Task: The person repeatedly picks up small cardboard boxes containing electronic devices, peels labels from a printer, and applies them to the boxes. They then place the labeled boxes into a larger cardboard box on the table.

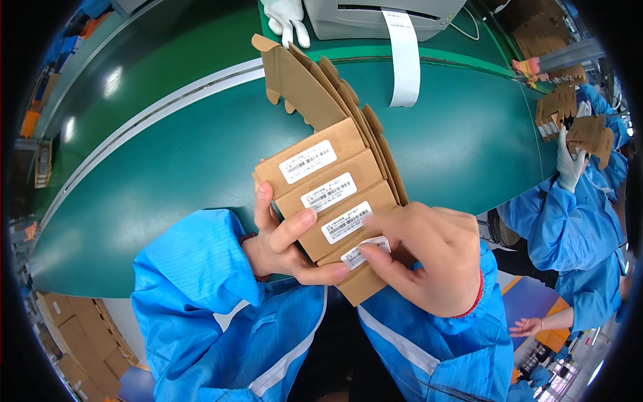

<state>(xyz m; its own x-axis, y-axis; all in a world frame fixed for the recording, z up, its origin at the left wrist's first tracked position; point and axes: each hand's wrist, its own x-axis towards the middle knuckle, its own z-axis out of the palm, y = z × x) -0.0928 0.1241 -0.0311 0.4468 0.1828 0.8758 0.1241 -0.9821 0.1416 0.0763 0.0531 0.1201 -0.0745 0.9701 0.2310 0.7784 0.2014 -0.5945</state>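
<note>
Several brown cardboard boxes (346, 139) lie side by side in a row in front of me, their open flaps (295, 80) reaching away over the table. White barcode labels (307, 161) sit on their near ends, one to each box. My left hand (284, 244) grips the row from the left, fingertips pressed on the box ends. With thumb and fingers closed, my right hand (435, 261) pinches the edge of the nearest label (365, 252), which lies partly against the last box. Some of the right fingers are blurred and overlap the boxes.
On the green table (167, 201) a grey label printer (375, 23) stands at the back, a white strip (404, 63) hanging from it. A white glove (286, 20) rests beside it. At right, a person in blue (569, 214) handles boxes. Flat cardboard (84, 335) is stacked lower left.
</note>
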